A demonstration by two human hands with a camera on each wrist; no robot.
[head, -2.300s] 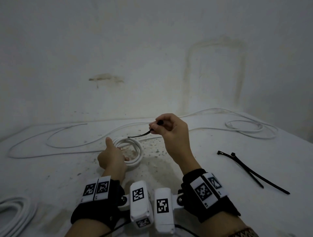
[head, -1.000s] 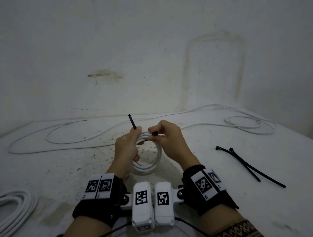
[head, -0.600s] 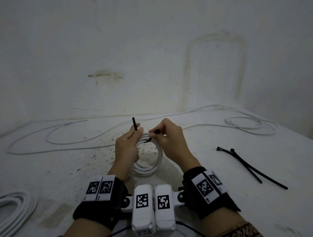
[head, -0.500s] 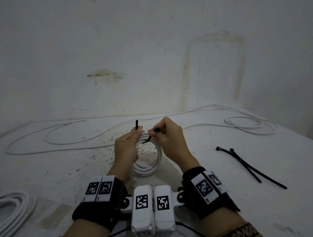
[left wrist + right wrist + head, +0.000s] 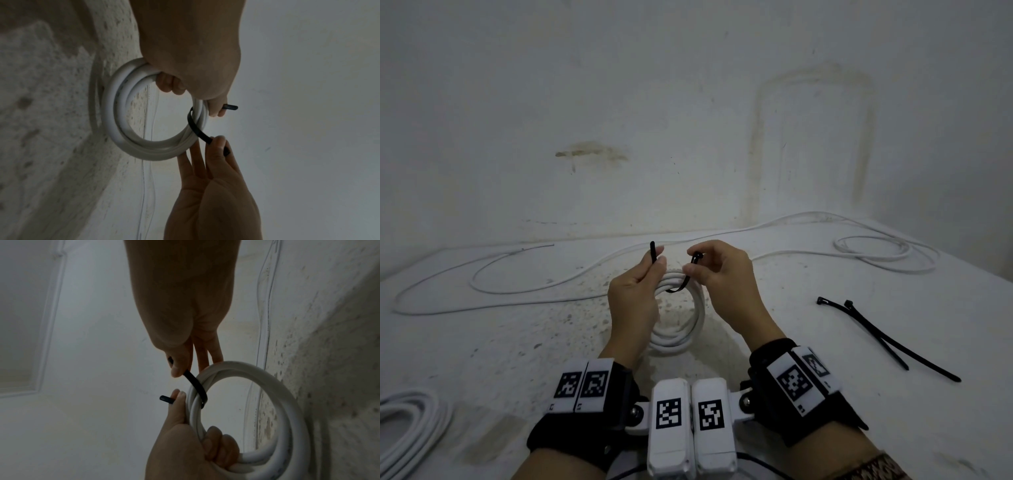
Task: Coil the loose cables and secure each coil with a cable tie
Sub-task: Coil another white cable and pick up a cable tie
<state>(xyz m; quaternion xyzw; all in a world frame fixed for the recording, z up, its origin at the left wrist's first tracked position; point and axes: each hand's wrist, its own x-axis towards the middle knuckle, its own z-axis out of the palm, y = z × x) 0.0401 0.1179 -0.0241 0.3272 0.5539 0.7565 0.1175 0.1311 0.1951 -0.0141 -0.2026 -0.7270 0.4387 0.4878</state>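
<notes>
While looped under the coil [image 5: 690,310], the cable tie [image 5: 681,286] ends point upward.

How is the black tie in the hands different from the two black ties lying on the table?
The held cable tie is bent into a curve round the white coil; the spare ties lie nearly straight, crossing each other.

The held cable tie is pinched at one end by the left hand and at the other by the right hand; nothing touches the spare ties on the table.

All three are thin, black and not fastened.
</notes>
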